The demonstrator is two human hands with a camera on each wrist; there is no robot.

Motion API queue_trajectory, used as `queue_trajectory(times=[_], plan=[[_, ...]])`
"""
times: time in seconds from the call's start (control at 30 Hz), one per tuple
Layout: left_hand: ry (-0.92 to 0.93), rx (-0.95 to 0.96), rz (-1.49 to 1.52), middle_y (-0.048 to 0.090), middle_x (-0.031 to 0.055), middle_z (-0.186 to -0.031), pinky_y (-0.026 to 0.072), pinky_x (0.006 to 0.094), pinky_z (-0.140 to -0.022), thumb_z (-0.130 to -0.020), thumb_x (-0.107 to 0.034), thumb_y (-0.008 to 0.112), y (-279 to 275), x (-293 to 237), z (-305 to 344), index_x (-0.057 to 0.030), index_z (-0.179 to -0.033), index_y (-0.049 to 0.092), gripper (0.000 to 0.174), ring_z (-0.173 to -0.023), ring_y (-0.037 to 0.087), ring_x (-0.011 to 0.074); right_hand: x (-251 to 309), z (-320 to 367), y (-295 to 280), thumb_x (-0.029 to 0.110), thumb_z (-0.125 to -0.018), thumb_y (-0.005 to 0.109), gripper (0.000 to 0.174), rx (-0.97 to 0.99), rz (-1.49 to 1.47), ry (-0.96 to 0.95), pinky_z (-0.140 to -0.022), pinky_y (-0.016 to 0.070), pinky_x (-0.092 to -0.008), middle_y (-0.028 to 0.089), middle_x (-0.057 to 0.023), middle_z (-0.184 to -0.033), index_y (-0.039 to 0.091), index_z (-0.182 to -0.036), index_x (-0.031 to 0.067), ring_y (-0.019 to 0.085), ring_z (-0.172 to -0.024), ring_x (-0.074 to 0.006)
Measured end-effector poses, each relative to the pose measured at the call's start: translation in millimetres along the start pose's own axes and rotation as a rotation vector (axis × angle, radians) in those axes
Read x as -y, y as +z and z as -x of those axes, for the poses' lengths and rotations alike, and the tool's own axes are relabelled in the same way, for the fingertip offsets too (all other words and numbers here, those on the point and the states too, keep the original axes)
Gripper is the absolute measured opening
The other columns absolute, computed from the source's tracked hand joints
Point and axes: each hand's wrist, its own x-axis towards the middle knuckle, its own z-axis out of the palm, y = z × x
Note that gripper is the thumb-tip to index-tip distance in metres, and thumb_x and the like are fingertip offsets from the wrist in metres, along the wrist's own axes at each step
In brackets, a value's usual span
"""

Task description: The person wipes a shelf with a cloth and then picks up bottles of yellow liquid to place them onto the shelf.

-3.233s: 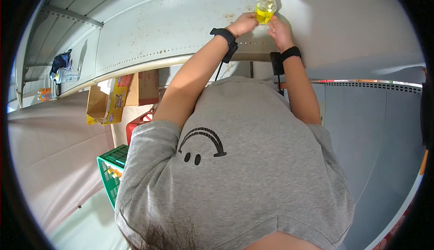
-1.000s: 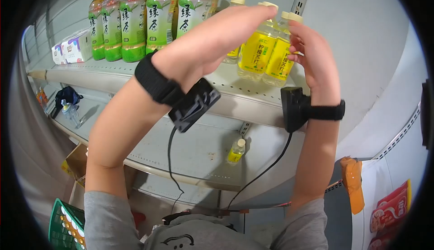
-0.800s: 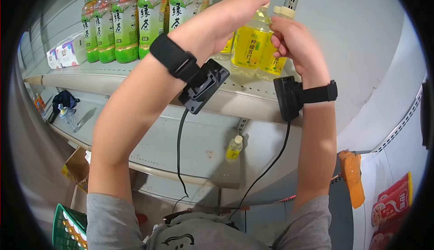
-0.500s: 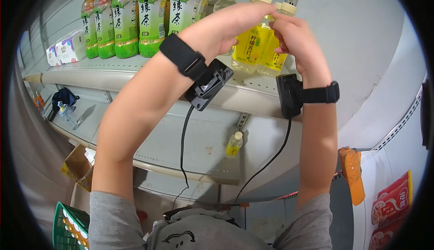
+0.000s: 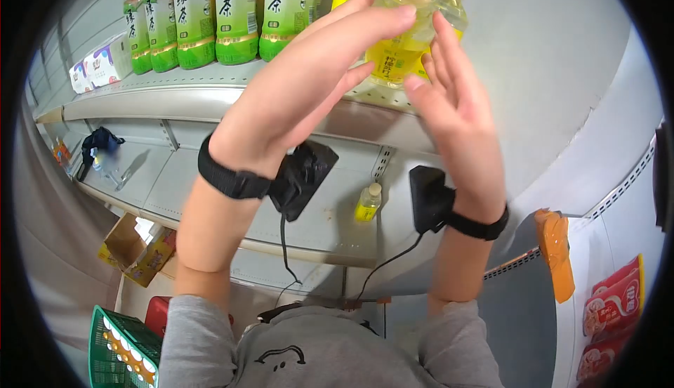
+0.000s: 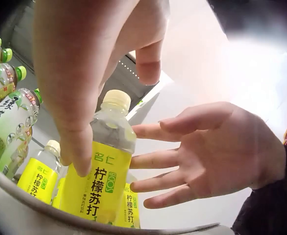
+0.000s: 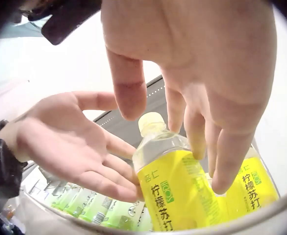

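A lemon soda bottle [image 5: 393, 54] with a yellow label and cream cap stands at the front of the upper shelf [image 5: 168, 103]. My left hand [image 5: 302, 72] is at its left side, fingers extended, fingertips right at the bottle in the left wrist view. On the other side is my right hand [image 5: 463, 121], palm turned to the bottle, fingers straight and spread. In the right wrist view those fingers overlap the yellow label [image 7: 182, 191]. Similar bottles stand behind it, one to the left [image 6: 38, 176] and one to the right [image 7: 251, 186].
Green tea bottles [image 5: 235, 19] line the shelf at left, beside tissue packs [image 5: 102, 68]. One small yellow-labelled bottle [image 5: 367, 204] stands on the lower shelf [image 5: 295, 226]. A wall [image 5: 547, 79] closes the right. Below are a cardboard box [image 5: 140, 251] and a green crate [image 5: 105, 346].
My hands have left the small bottle on the lower shelf and come up to the upper shelf. Since half a second ago their fingers have straightened and the palms have drawn nearer to me.
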Motion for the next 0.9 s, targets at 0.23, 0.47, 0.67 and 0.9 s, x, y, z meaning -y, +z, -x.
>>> queue_trajectory(times=[0.23, 0.47, 0.67, 0.9], plan=[[0.264, 0.050, -0.111, 0.014, 0.0169, -0.135, 0.0107, 0.0377, -0.101, -0.077, -0.028, 0.049, 30.1, 16.2, 44.9, 0.0036, -0.131, 0.008, 0.074, -0.126, 0.011, 0.0254, -30.9, 25.9, 16.1, -0.004, -0.071, 0.045, 0.067, -0.087, 0.217, -0.355, -0.101, 0.0124, -0.0322, 0.014, -0.0216, -0.135, 0.011, -0.128, -0.0096, 0.014, -0.126, -0.0255], [0.604, 0.075, -0.398, 0.007, 0.0166, -0.137, 0.0100, 0.0418, -0.101, -0.065, -0.047, 0.058, 15.6, 29.0, 57.2, 0.0039, -0.131, 0.006, 0.099, -0.127, 0.007, 0.0290, -30.7, 33.4, 33.4, -0.008, -0.068, 0.040, 0.072, -0.071, -0.031, -0.592, -0.101, 0.0109, -0.0397, 0.004, -0.0191, -0.137, 0.002, -0.129, -0.0083, 0.010, -0.127, -0.0285], [0.856, 0.193, -0.624, 0.007, 0.0239, -0.135, 0.0093, 0.0439, -0.100, -0.061, -0.053, 0.061, 13.9, 22.6, 62.8, 0.0060, -0.130, 0.005, 0.107, -0.126, 0.009, 0.0328, -15.9, 51.0, 40.4, -0.003, -0.067, 0.045, 0.082, -0.095, 0.033, -0.636, -0.100, 0.0132, -0.0397, 0.005, -0.0219, -0.136, -0.008, -0.130, -0.0041, 0.014, -0.125, -0.0314], [0.885, 0.349, -0.649, -0.002, 0.0278, -0.134, 0.0007, 0.0455, -0.099, -0.065, -0.046, 0.058, 17.4, 19.7, 78.6, 0.0083, -0.129, 0.003, 0.101, -0.126, 0.000, 0.0374, 11.1, 76.5, 55.0, -0.001, -0.062, 0.047, 0.095, -0.308, -0.171, -0.324, -0.099, 0.0133, -0.0416, 0.007, -0.0193, -0.136, -0.020, -0.129, 0.0050, 0.015, -0.124, -0.0299]])
